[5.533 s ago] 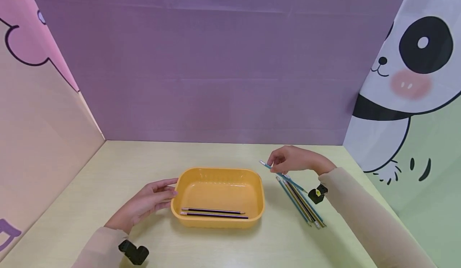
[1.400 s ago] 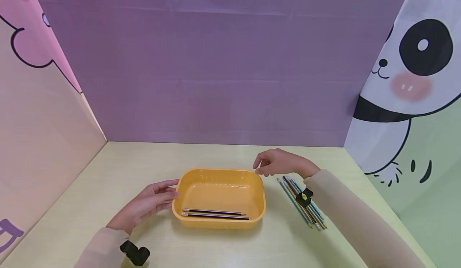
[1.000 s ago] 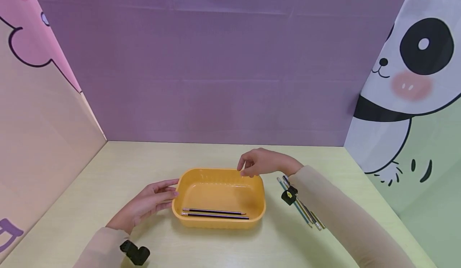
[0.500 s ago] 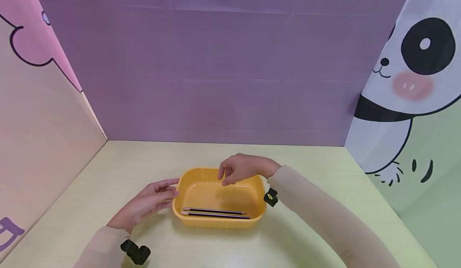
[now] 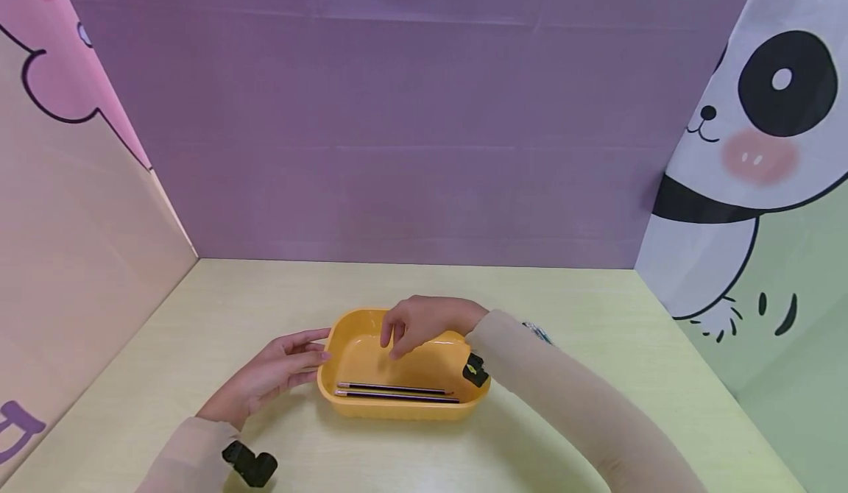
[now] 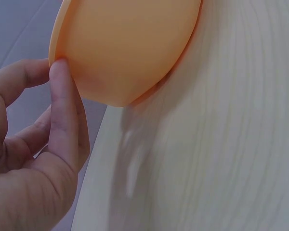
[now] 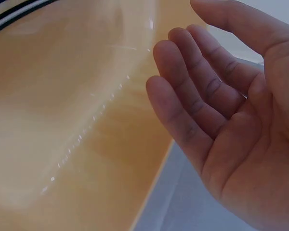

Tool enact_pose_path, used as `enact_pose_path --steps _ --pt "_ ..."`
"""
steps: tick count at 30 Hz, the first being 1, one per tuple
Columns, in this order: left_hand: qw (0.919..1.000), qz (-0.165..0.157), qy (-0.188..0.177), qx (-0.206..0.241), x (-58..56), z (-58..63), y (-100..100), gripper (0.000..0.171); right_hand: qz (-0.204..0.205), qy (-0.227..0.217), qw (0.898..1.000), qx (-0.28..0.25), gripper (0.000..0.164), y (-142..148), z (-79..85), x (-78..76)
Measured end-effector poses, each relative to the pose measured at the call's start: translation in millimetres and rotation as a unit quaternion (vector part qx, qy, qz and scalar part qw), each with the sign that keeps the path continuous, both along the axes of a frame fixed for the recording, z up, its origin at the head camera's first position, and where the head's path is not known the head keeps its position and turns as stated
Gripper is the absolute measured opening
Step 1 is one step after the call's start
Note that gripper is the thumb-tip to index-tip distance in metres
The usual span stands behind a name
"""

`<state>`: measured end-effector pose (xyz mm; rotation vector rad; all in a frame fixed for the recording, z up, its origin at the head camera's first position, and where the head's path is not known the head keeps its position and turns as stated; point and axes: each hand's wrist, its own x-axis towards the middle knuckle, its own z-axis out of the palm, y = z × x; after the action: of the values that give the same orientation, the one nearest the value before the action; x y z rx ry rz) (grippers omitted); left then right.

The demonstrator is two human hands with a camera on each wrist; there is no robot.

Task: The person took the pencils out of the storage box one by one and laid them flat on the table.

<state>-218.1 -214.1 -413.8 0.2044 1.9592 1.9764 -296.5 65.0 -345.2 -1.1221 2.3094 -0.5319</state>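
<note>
A yellow plastic tray (image 5: 404,409) stands on the table with two dark striped pencils (image 5: 397,396) lying along its near side. At the tray's left end my left hand (image 5: 281,368) holds the rim, thumb on the edge and fingers against the outer wall, as the left wrist view also shows. Over the inside of the tray hovers my right hand (image 5: 427,324), its fingers loosely bent and nothing between them. In the right wrist view the palm and fingers (image 7: 183,110) are bare, apart from the tray floor. The pencils' ends peek into that view's top left corner.
Right of the tray, ends of a pencil bundle (image 5: 538,332) show past the right sleeve (image 5: 563,382), which hides the rest. A purple wall (image 5: 411,125) closes the back of the pale wooden table (image 5: 265,294). Printed side walls flank it.
Earlier my right hand held a blue pencil over the bundle; it then let go of it there. Since then it has moved left over the tray, empty. The left hand and tray stay put.
</note>
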Motion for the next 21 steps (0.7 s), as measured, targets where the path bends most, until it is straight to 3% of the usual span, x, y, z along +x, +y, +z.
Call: enact_pose_path --steps 12,21 --pt "1.0000 -0.002 0.001 -0.003 -1.5 -1.4 0 0.071 0.029 -0.033 0.999 0.025 0.019 -23 -25.8 0.9" --pt "1.0000 -0.002 0.002 0.001 -2.0 -2.4 -1 0.069 0.032 -0.033 0.998 0.049 0.024 -34 -32.3 8.0"
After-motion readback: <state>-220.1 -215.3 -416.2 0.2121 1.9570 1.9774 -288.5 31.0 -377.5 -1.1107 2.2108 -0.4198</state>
